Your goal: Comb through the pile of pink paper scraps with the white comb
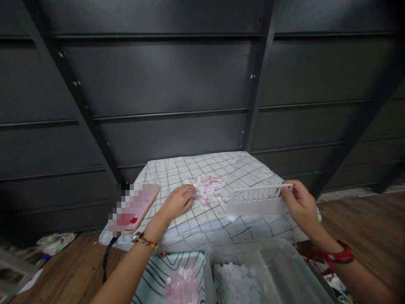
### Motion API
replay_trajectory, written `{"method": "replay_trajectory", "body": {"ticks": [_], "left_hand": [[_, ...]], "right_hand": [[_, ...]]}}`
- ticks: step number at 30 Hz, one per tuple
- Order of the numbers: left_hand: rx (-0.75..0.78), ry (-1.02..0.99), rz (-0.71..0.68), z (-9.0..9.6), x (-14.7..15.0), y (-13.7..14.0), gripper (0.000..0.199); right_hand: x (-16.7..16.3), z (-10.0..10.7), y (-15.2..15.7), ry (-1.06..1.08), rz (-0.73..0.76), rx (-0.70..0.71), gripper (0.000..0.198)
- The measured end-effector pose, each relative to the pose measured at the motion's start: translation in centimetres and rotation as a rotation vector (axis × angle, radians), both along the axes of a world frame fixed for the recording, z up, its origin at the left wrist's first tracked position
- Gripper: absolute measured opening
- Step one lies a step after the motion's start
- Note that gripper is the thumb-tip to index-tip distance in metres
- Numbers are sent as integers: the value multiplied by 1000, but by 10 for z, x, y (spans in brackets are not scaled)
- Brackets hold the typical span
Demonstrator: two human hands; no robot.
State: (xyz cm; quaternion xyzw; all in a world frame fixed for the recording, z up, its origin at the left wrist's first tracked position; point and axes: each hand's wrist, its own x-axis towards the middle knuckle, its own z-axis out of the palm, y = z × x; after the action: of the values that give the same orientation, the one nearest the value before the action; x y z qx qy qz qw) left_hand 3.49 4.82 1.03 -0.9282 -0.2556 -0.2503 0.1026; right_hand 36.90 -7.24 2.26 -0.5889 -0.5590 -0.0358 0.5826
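At the left end of the table [234,162] lies a flat pink thing [144,207], part blurred, prob. a phone; just right of it the L hand [179,200] is palm down, fingers bent a bit at the edge of a pile of paper bits [207,188]; can't tell if it pinches any; the pile is mid-table, on a checked cloth [167,169]; soft, slow moves would be best there, b/c bits this light prob. scatter if shoved; right of the pile a white slotted plate [257,204] is held up on edge; the R hand [300,204] grips its top right corner, thumb on the near side; a low, firm hold helps, b/c bits may slip under & the far end may wobble.

Boxes etc., L to R: a pale blue stripy cloth [151,274] has a heap of pink bits [183,285] on it; can't tell if a box is under; right beside it is a see-thru bin [281,270] w/ lots of whitish bits [236,280] in its left part; the right part is too hazy to tell.
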Motion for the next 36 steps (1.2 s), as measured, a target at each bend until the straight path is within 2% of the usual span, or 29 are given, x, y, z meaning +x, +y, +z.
{"method": "replay_trajectory", "body": {"ticks": [5, 10, 15, 23, 27, 36], "left_hand": [[11, 17, -15, -1, 0, 1, 22], [24, 25, -18, -1, 0, 0, 21], [18, 17, -21, 0, 1, 0, 22], [-11, 9, 1, 0, 0, 0, 20], [-14, 16, 11, -1, -1, 0, 21], [-10, -2, -7, -2, -1, 2, 22]], "right_hand": [[3, 8, -6, 69, 67, 10, 21], [4, 8, -2, 108, 30, 34, 21], [-9, 7, 10, 42, 0, 41, 22], [-61, 22, 27, -235, 112, 134, 16], [-62, 20, 35, -259, 81, 181, 16], [-60, 21, 32, -222, 64, 158, 17]]}}
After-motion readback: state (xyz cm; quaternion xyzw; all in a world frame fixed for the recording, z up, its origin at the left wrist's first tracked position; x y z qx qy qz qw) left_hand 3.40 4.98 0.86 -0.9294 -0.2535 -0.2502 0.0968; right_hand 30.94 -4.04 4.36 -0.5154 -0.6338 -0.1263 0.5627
